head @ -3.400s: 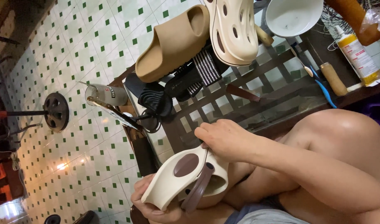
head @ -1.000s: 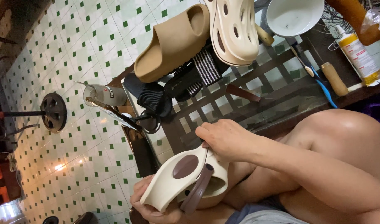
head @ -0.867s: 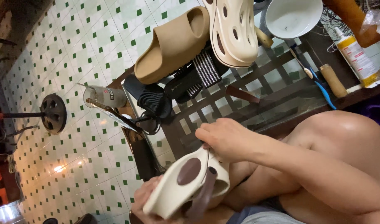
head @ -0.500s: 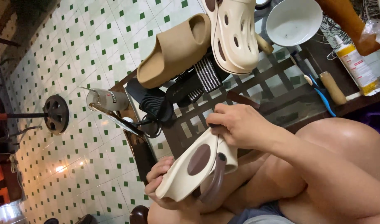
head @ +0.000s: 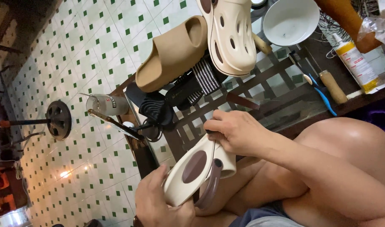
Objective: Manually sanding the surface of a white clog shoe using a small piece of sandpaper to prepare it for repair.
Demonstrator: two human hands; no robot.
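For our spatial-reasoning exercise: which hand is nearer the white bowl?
Right. The right hand grips the cream clog below the bowl; the left hand holds its far end, farther away.

Both hands, the left hand [head: 165, 206] and the right hand [head: 236, 132], are bare, with no gloves, rings or watch. The forearms carry no sleeves. Below the bare knee [head: 348, 143], grey-blue shorts [head: 264, 218] show.

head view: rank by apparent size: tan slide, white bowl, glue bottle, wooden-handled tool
1. tan slide, clearly largest.
2. white bowl, partly cut off by the top edge.
3. glue bottle and wooden-handled tool: similar length, too close to rank; both look smaller than the bowl.
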